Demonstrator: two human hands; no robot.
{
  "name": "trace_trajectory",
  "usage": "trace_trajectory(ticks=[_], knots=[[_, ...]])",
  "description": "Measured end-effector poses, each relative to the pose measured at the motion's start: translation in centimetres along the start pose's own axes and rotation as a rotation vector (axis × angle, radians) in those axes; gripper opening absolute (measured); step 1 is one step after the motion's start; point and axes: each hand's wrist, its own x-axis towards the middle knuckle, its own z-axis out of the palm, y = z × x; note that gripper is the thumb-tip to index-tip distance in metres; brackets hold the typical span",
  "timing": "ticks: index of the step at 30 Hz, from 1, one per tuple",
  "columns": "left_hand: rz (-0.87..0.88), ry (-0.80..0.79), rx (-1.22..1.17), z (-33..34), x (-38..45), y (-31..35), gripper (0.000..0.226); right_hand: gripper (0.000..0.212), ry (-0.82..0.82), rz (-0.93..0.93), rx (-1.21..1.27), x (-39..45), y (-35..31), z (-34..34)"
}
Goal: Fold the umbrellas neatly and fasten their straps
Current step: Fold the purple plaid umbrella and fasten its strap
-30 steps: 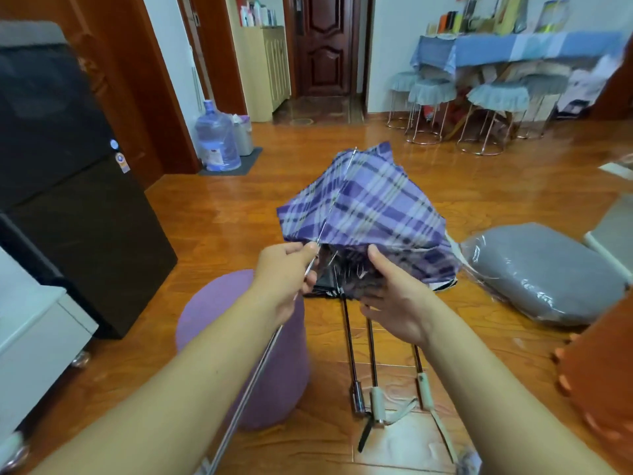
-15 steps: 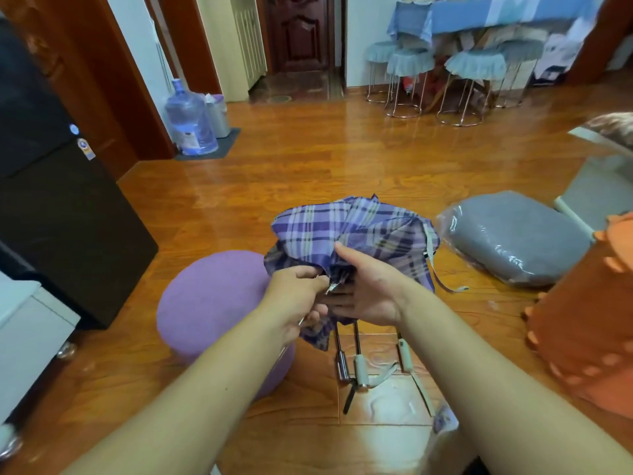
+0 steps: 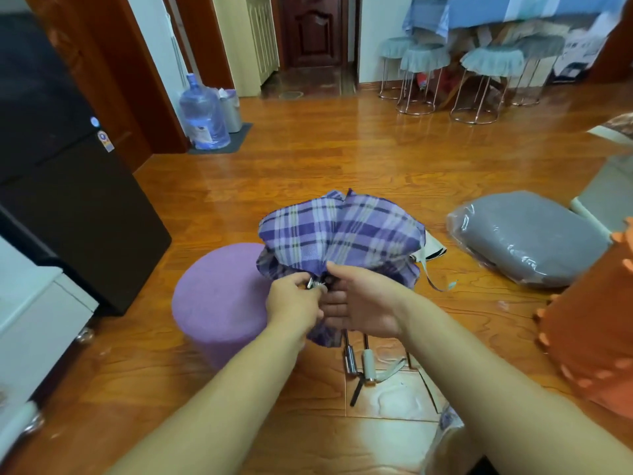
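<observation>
A purple plaid umbrella (image 3: 342, 234) is held in mid-air in front of me, its canopy bunched and loose. My left hand (image 3: 296, 303) pinches the metal rib tips at the canopy's lower edge. My right hand (image 3: 363, 303) cups the gathered cloth from the right, thumb on top of the fabric. A pale strap (image 3: 435, 279) dangles from the canopy's right side. Below my hands, other umbrellas (image 3: 359, 361) lie on the floor with their shafts and handles toward me.
A round purple stool (image 3: 219, 296) stands just left of my hands. A grey cushion in plastic wrap (image 3: 527, 238) lies to the right, an orange object (image 3: 592, 337) at the far right. A black fridge (image 3: 68, 207) stands left. Stools and a table are far back.
The umbrella came down from its raised, half-spread state and its canopy is gathered tighter. Both hands drew together at the rib tips, and my view tilted down.
</observation>
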Motion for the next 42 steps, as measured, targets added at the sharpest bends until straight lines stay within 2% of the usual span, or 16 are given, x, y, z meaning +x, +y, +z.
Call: trace_trajectory(ticks=[2, 4, 5, 6, 8, 9, 12, 18, 22, 29, 31, 33, 34, 37, 39, 42], knots=[[-0.032, 0.021, 0.011, -1.3, 0.9, 0.4, 0.012, 0.032, 0.148, -0.247, -0.415, -1.2, 0.2, 0.0], [0.058, 0.052, 0.173, -3.0, 1.7, 0.9, 0.015, 0.022, 0.487, -0.829, -1.033, -2.0, 0.2, -0.2], [0.134, 0.046, 0.328, -3.8, 2.1, 1.2, 0.015, 0.033, 0.523, -1.062, -1.287, -2.0, 0.0, -0.2], [0.208, 0.029, 0.474, -4.5, 2.0, 1.6, 0.018, 0.059, 0.458, -1.123, -1.491, -1.7, -0.2, -0.3], [0.335, -0.040, 0.670, -5.3, 1.2, 2.6, 0.010, 0.105, 0.300, -0.944, -1.726, -0.1, 0.3, -0.6], [0.378, -0.098, 0.704, -5.6, 0.6, 3.1, 0.007, 0.115, 0.274, -0.860, -1.779, 0.8, 0.8, -0.8], [0.472, -0.254, 0.766, -6.7, -1.0, 4.5, 0.028, 0.113, 0.329, -0.907, -1.743, 1.6, 1.3, -1.3], [0.625, -0.319, 1.014, -8.7, -3.1, 5.9, 0.021, 0.060, 0.345, -1.065, -1.638, 1.4, 1.9, 0.0], [0.632, -0.355, 1.051, -9.3, -4.0, 6.4, 0.022, 0.068, 0.222, -1.070, -1.506, 1.1, 2.6, 0.5], [0.770, -0.324, 1.232, -8.7, -5.0, 7.1, 0.024, 0.044, 0.307, -0.908, -1.444, 1.8, 3.4, 1.5], [1.035, -0.171, 1.235, -9.3, -4.8, 7.2, 0.027, 0.037, 0.349, -0.865, -1.405, 1.7, 3.0, 1.5], [1.260, 0.009, 1.042, -10.6, -5.0, 5.9, 0.027, 0.023, 0.392, -0.796, -1.310, 1.5, 2.4, 1.2], [1.274, 0.083, 0.861, -11.4, -5.5, 4.8, 0.024, 0.019, 0.400, -0.768, -1.244, 1.3, 2.2, 0.9], [0.895, 0.245, 0.401, -12.9, -6.1, 1.7, 0.022, 0.023, 0.449, -0.745, -1.065, 1.1, 1.8, 0.7], [0.559, 0.215, 0.068, -13.6, -4.9, 2.3, 0.038, 0.030, 0.460, -0.758, -1.004, 1.3, 1.7, 0.8], [0.417, 0.112, -0.346, -15.3, -2.9, 7.3, 0.054, 0.031, 0.471, -0.763, -1.008, 1.5, 2.0, 1.1]])
